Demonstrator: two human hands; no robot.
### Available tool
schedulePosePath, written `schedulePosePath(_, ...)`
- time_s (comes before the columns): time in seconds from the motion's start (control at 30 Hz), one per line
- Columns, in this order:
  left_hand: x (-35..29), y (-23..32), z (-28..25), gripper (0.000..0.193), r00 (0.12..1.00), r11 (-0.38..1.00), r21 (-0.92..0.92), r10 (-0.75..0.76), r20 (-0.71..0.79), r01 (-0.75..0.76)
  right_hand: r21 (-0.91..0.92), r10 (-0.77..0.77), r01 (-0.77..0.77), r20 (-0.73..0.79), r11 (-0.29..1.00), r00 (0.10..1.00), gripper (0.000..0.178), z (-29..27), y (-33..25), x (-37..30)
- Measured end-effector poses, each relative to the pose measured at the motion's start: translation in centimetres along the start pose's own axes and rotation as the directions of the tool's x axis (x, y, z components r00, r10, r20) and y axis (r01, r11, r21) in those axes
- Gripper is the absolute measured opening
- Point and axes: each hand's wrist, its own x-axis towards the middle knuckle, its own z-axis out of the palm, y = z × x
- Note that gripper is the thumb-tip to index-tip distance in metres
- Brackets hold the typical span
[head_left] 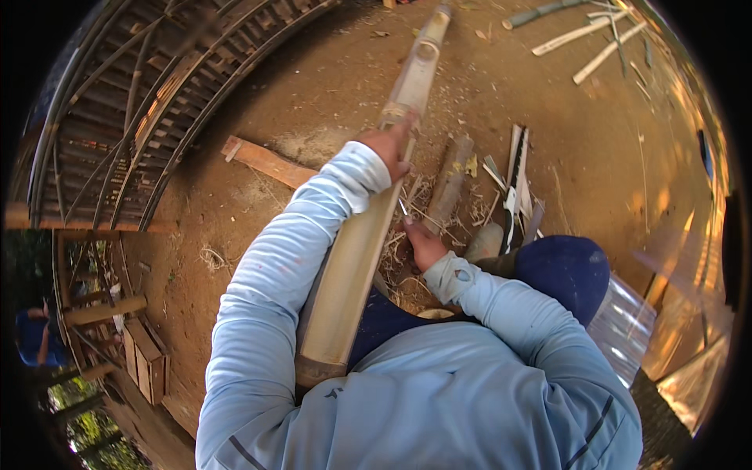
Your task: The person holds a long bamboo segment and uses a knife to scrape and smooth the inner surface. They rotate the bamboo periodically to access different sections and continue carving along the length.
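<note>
A long split bamboo pole (352,270), pale and hollowed on its upper face, slants from beside my body up toward the far middle. My left hand (386,149) grips it partway along, fingers over its right edge and somewhat blurred. Just right of the pole, my right hand (425,244) is closed around a knife; only a short shiny piece of its blade (403,207) shows, close to the bamboo's edge. The knife's handle is hidden in my fist. Curly shavings (415,294) lie below and around that hand.
A short log (452,178) and a dark-and-light blade-like piece (511,207) lie right of the pole. A reddish board (270,163) lies to the left. Bamboo sticks (599,47) are scattered far right; a slatted bamboo structure (149,102) stands far left. Another person (41,337) is at the left rim.
</note>
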Motion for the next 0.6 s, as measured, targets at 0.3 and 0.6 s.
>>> schedulePosePath(0.3, 1.0, -0.5, 0.1, 0.097, 0.999, 0.999, 0.047, 0.016, 0.04, -0.018, 0.02, 0.074, -0.074, 0.021, 0.997, 0.997, 0.052, -0.1, -1.0, 0.9)
schedulePosePath(0.6, -0.6, 1.9, -1.6, 0.057, 0.939, 0.982, 0.158, 0.043, 0.34, -0.102, 0.105, 0.123, -0.121, -0.008, 0.987, 0.992, 0.056, -0.2, 0.7, -0.1)
